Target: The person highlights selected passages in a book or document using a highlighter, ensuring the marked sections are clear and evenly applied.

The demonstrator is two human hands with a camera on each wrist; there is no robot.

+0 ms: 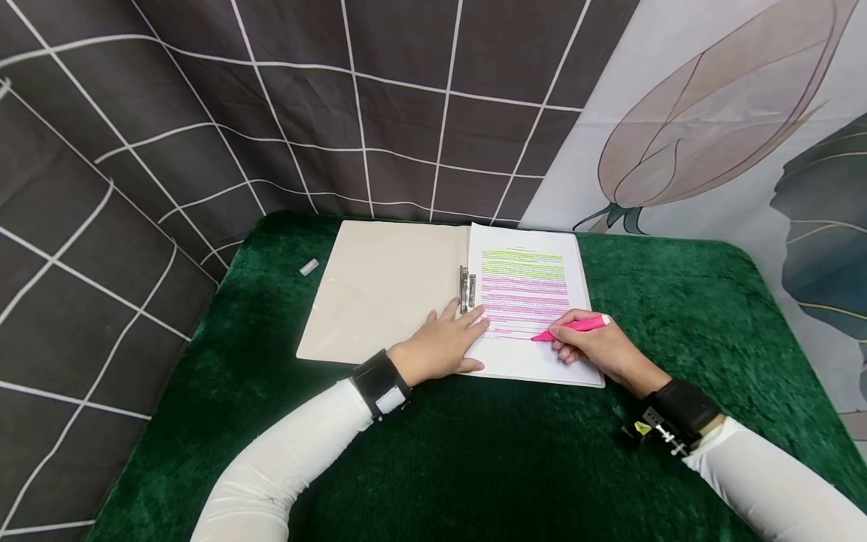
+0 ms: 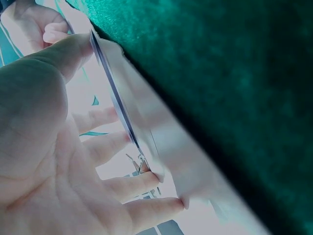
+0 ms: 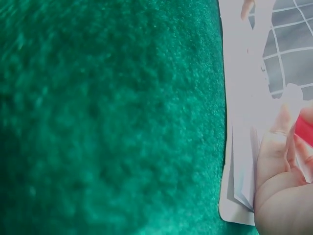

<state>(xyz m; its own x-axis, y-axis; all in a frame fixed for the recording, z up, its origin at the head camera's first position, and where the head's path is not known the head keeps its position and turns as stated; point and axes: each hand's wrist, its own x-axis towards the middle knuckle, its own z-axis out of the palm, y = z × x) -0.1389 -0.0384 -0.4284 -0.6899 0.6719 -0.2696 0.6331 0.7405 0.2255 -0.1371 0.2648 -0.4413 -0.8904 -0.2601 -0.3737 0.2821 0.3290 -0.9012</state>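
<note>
My right hand [image 1: 589,342] pinches a pink highlighter [image 1: 579,325], its tip at the last printed lines of the paper [image 1: 515,361]. Lines near the top of the page are marked yellow-green, and those below them pink. The paper lies in an opened folder [image 1: 386,278] with a metal clip [image 1: 466,290] along its spine. Fingers spread, my left hand [image 1: 443,342] rests across the spine and the paper's lower left edge. In the right wrist view part of the highlighter [image 3: 304,129] shows red-pink between the fingers, and its tip is out of sight.
A small white piece, perhaps an eraser [image 1: 308,267], lies left of the folder. Green plush cloth [image 1: 677,301] covers the table. Behind it hang a dark grid-patterned curtain [image 1: 400,120] and a white one with a flower print [image 1: 704,113].
</note>
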